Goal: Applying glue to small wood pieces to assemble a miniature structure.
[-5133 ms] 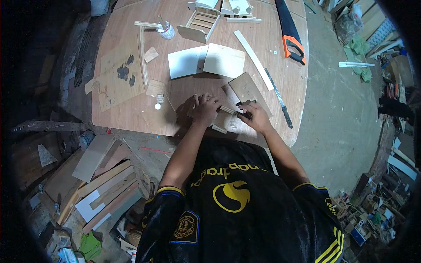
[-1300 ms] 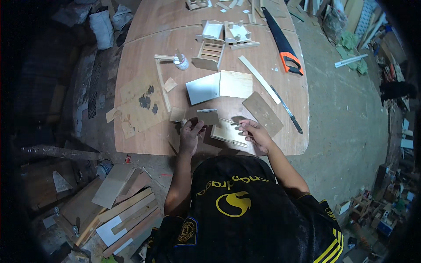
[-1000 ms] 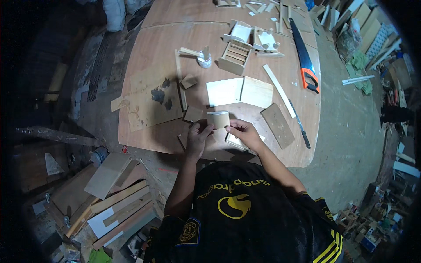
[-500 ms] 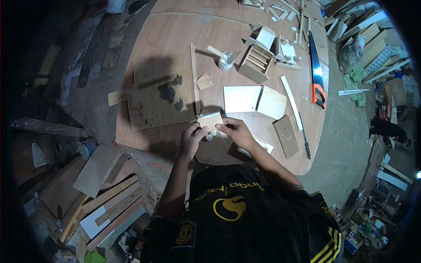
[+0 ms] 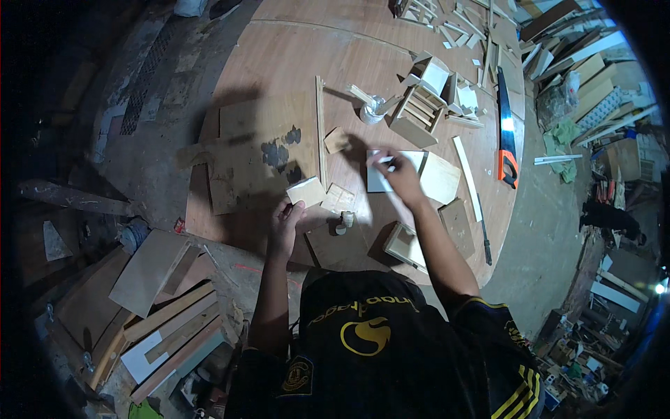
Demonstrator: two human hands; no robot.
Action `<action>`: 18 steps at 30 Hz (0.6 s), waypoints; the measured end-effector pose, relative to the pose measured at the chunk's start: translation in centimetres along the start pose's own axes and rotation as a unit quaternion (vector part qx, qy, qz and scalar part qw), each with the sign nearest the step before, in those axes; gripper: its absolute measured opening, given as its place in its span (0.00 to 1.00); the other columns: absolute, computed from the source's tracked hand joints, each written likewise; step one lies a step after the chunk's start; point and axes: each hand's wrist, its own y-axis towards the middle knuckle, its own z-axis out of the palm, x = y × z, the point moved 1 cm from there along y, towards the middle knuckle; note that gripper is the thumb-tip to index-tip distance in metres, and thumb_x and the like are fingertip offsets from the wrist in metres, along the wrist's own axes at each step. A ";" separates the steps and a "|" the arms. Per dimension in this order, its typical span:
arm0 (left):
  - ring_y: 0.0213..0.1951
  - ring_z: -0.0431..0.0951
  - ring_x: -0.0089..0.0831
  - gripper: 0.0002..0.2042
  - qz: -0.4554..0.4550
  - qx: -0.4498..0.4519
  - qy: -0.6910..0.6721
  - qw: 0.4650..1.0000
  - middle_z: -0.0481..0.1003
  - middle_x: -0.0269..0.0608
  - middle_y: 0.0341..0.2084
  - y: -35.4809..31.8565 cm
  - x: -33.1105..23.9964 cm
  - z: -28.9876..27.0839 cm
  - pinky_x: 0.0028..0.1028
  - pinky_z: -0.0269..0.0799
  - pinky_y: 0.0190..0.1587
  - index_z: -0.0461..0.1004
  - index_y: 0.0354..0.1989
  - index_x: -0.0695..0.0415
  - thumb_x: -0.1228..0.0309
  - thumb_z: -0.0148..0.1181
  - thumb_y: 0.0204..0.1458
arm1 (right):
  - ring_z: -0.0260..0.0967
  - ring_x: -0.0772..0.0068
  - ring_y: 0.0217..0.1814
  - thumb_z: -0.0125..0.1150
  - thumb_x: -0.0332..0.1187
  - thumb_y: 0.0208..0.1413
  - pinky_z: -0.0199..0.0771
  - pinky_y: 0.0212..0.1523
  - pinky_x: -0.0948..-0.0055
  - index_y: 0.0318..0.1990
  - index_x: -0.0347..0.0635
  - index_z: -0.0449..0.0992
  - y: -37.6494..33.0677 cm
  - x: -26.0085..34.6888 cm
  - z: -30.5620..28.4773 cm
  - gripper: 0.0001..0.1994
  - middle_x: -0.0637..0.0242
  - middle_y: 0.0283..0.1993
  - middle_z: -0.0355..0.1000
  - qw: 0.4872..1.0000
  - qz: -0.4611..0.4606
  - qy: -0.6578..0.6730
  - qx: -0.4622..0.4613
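My left hand (image 5: 283, 222) grips a small rectangular wooden piece (image 5: 307, 192) by its lower edge, thumb on the face; its upper edge looks whitish. My right hand (image 5: 403, 178) is raised over a pale board (image 5: 377, 178), fingers curled and smeared by motion, so I cannot tell whether anything is in it. Beyond it stands a small white pot (image 5: 371, 114) with sticks in it. A thin square wooden piece (image 5: 339, 199) lies between my hands, near small pale cylindrical bits (image 5: 344, 223). A second pale panel (image 5: 440, 177) adjoins the board.
A stained plywood sheet (image 5: 244, 167) and a long strip (image 5: 321, 133) lie on the left. Small wooden boxes (image 5: 419, 115) stand at the far right, near an orange-handled handsaw (image 5: 507, 133). A brown block (image 5: 457, 227) lies near my right forearm. Scrap boards (image 5: 167, 311) are stacked at lower left.
My right hand has let go of the small wooden piece and moved away, up and to the right. My left hand has shifted slightly left with the piece. The view has shifted slightly.
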 end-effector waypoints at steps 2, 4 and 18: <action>0.41 0.73 0.20 0.11 0.025 -0.014 0.012 1.000 0.75 0.33 0.39 -0.1 -1.1 0.7 0.23 0.68 0.47 0.74 0.45 0.62 0.71 0.55 0.57 | 0.68 0.78 0.36 0.67 0.34 0.51 0.69 0.40 0.76 0.50 0.36 0.72 3.1 2.0 -1.8 0.20 0.69 0.33 0.71 0.994 0.034 0.003 -0.101; 0.42 0.74 0.20 0.11 0.025 -0.006 0.018 1.000 0.75 0.34 0.39 -0.2 -1.5 0.8 0.22 0.68 0.48 0.74 0.46 0.62 0.72 0.55 0.57 | 0.69 0.76 0.36 0.68 0.35 0.49 0.70 0.40 0.75 0.53 0.35 0.70 6.3 1.9 -2.5 0.24 0.67 0.33 0.71 0.988 0.027 0.007 -0.152; 0.39 0.74 0.22 0.12 0.038 -0.005 0.032 0.999 0.76 0.36 0.38 -0.7 -0.1 -0.1 0.24 0.70 0.43 0.73 0.45 0.62 0.68 0.56 0.56 | 0.71 0.52 0.47 0.68 0.41 0.44 0.70 0.49 0.63 0.47 0.46 0.78 11.8 1.9 -5.0 0.21 0.55 0.44 0.72 0.925 -0.076 -0.340 -0.151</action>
